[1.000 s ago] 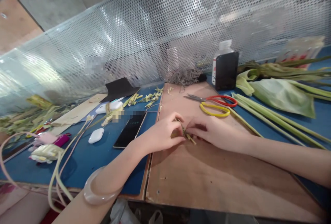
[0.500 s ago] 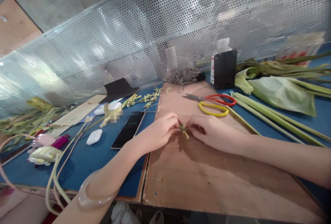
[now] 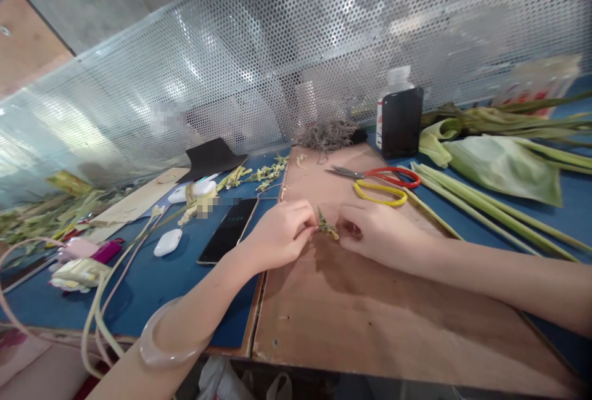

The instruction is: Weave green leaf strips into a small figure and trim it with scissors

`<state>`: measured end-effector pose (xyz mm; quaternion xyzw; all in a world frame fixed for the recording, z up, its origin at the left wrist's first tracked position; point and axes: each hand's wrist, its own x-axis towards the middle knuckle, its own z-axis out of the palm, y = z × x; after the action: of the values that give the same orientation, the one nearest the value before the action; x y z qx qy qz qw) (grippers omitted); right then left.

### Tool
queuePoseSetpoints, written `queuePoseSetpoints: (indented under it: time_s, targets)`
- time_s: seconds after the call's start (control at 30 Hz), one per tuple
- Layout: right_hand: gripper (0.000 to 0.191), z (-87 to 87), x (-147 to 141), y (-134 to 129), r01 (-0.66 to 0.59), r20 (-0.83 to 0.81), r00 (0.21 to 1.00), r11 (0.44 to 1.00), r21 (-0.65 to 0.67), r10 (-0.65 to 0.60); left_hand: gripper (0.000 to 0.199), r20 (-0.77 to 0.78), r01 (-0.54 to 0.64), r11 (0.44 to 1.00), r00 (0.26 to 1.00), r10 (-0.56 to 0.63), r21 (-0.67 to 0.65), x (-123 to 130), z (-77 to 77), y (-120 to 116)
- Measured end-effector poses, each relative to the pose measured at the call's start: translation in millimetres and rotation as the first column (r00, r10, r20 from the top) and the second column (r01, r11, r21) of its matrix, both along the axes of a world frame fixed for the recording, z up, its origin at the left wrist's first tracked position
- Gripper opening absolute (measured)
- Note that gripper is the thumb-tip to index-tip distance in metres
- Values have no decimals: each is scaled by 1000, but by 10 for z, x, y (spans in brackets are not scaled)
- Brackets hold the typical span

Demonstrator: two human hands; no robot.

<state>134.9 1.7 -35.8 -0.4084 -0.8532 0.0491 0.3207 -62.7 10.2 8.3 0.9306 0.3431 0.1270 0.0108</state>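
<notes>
In the head-camera view, two bare hands meet over a flat, pinkish-brown wooden board [image 3: 370,326] set beside a blue-topped table [image 3: 139,301]. Between their fingertips, just over the board, is a small, twisted, yellow-green piece of plant strip [image 3: 328,229]. The left hand [image 3: 287,233] pinches its left end between thumb and forefinger. The right hand [image 3: 382,236] curls in close at the other end, fingers bent; whether they grip the piece or only touch it, I cannot tell. The step in hand appears to be fine fingertip shaping of this piece; the next move would call for a steady left pinch and light, precise right fingers. Beyond the right hand lie metal scissors with red and yellow loop handles [image 3: 363,174], and long, pale-green stalks [image 3: 490,209] are farther right.
</notes>
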Motion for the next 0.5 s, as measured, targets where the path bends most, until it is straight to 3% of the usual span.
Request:
queuePoseSetpoints:
  time_s: [0.33,0.5]
  targets:
    - [9,28,27,21,59,-41,997,996,-67,-62,10,6,15,998,1000,-16,61,19,-19,15]
    - [14,111,33,-15,27,-168,983,966,-258,-73,9,165,-16,1000,986,20,-22,-20,-16,52]
